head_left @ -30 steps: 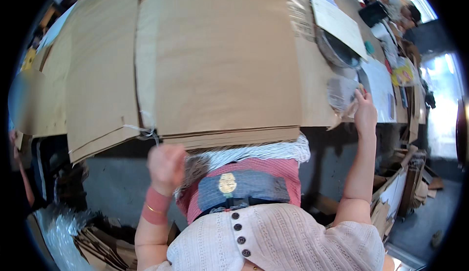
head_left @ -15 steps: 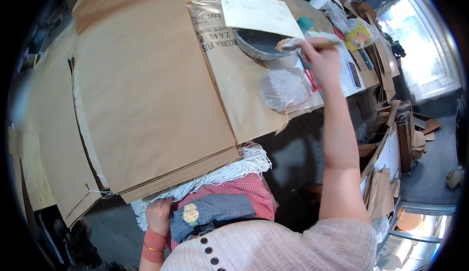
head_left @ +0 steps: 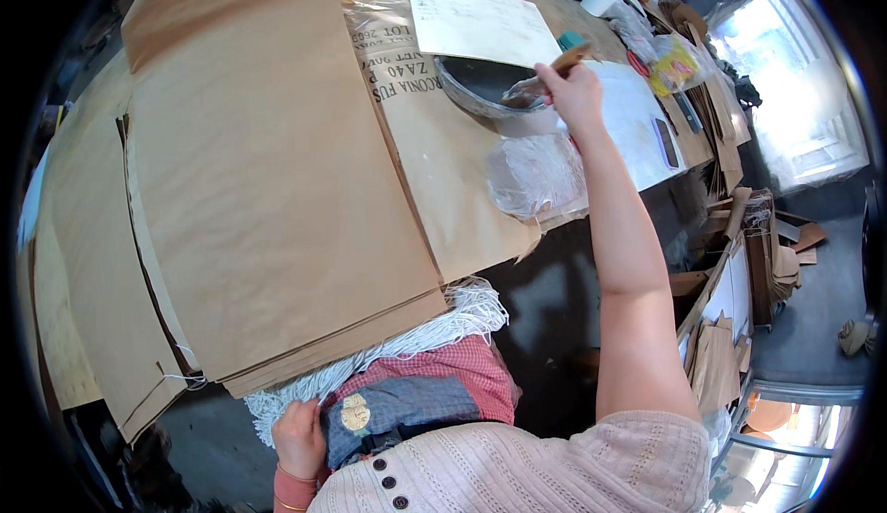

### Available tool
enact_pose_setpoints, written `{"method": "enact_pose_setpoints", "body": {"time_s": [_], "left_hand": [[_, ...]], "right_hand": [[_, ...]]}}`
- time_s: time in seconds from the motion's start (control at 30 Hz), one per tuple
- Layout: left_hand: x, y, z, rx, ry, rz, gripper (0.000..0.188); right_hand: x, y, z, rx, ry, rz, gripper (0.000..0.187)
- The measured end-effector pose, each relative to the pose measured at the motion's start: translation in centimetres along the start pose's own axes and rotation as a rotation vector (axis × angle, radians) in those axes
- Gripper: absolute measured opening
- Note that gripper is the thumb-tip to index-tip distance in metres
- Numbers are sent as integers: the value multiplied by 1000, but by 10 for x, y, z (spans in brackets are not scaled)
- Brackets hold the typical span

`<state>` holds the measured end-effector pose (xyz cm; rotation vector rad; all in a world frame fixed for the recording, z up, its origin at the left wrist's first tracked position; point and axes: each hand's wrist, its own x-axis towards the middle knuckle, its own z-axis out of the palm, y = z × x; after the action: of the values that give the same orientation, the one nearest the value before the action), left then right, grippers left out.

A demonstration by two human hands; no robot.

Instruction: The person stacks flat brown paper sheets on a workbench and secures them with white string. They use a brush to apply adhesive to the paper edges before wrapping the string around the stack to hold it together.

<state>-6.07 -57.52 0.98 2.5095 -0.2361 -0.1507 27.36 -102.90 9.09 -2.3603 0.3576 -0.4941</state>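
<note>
My right hand (head_left: 577, 92) is closed around a brush (head_left: 527, 92) with a wooden handle, its whitish, pasty head tipped down into a dark round bowl (head_left: 462, 102). A white board (head_left: 485, 23) lies over the far part of the bowl and hides it. A stack of large brown paper sheets (head_left: 277, 171) covers the table in front of me. White strings (head_left: 476, 305) hang in a thick bundle below the stack's near edge, across my lap. Beside them, my left hand (head_left: 300, 434) has curled fingers; what they may hold is too small to make out.
A crumpled clear plastic bag (head_left: 536, 176) sits by the bowl at the table edge. Farther right are a phone (head_left: 665, 143), white paper (head_left: 624, 111) and a yellow packet (head_left: 674, 65). Another tied brown paper stack (head_left: 92, 263) lies left. Cardboard pieces (head_left: 716, 365) stand at right.
My right hand has moved left and turned the brush, whose head now dips into the bowl instead of lying level over its rim. My left hand stays by the strings.
</note>
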Motion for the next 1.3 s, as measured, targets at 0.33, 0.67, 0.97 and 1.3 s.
{"method": "enact_pose_setpoints", "body": {"time_s": [0.33,0.67,0.97,1.3], "left_hand": [[-13,-22,-20,331,110,-11,24],[1,-34,-65,510,323,0,11],[17,-52,-53,472,235,34,5],[22,-52,-45,489,208,23,6]], "right_hand": [[-67,-73,-5,482,24,-189,17],[-293,-195,79,406,-685,-940,24],[-301,-212,111,373,-731,-995,16],[-303,-195,114,379,-691,-733,11]]}}
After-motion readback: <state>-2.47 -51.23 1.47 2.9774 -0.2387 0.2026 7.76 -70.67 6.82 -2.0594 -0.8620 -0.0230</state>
